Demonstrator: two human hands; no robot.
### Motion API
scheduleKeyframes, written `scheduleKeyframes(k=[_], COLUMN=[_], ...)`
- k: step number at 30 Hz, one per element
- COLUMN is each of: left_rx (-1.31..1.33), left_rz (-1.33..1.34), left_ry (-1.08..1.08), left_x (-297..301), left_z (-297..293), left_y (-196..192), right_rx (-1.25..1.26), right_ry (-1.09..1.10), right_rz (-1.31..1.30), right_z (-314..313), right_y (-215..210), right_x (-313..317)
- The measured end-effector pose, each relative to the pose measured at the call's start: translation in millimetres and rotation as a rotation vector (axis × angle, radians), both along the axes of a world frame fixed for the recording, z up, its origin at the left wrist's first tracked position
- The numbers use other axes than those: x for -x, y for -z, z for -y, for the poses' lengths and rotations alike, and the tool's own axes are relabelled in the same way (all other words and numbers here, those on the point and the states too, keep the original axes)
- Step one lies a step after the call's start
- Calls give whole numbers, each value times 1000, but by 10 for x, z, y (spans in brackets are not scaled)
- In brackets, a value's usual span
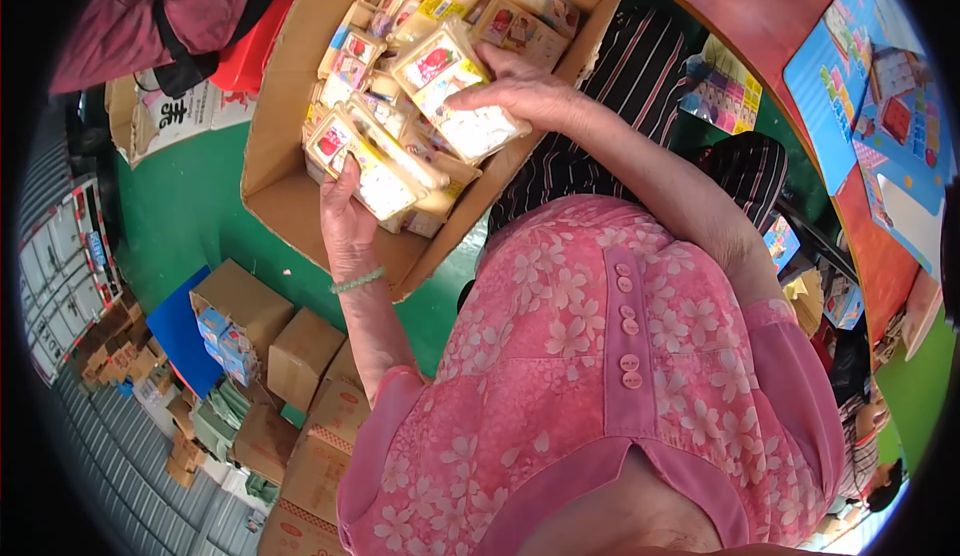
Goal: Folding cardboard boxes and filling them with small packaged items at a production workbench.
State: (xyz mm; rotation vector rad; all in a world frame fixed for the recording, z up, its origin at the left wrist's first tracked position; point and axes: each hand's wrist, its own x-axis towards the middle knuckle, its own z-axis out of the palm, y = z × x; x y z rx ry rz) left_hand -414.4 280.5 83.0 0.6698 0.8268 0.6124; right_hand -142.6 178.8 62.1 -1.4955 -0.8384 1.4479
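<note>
A large open cardboard box (285, 206) stands in front of me, heaped with flat packs in clear plastic with printed labels. My right hand (520, 94) grips one flat clear pack (450, 81) with a red fruit picture and pale contents, thumb across its face. To its left, my left hand (347, 218), with a pale green bracelet at the wrist, is closed on the near edge of a small stack of similar packs (375, 171), thumb on top. More loose packs (515, 31) lie tilted behind both hands inside the box. My left fingers are mostly hidden under the stack.
A red table (720, 6) curves along the right, with blue printed sheets (830, 86) on it. Closed cartons (305, 356) are stacked at lower left on the green floor (190, 206). A dark red cloth bag (130, 26) lies at upper left. Another person (865, 446) is at far right.
</note>
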Motion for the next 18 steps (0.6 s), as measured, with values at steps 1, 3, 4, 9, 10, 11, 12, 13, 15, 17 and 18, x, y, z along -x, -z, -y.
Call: scheduleKeyframes(k=[1,3,4,9,10,11,12,13,15,17,18], left_rx=[-7,-9,-19,-97,-117,-137,-142,-148,-174,-156,-153], left_rz=[5,86,131,100,49,-3,0,7,6,4,10], left_ry=[4,16,28,50,74,97,109,114,140,115,99], left_x=[-38,-260,-367,-736,-763,-800,-841,-874,-935,-988,-1009], left_z=[22,111,160,181,162,150,157,156,155,181,185], left_y=[-53,-200,-273,-431,-447,-479,-531,-557,-594,-581,-565], right_rx=[19,17,-9,-25,-46,-65,-24,-29,-62,-50,-76], right_ry=[-31,-30,-38,-53,-50,-47,-20,-14,87,96,132], right_rz=[49,112,120,195,303,410,229,236,44,25,-43], right_z=[-9,-5,-14,20,9,-4,66,90,129,155,146], right_y=[-64,-73,-26,52,33,17,-4,-16,-22,-234,-169], right_x=[4,30,42,139,162,161,126,111,87,65,99])
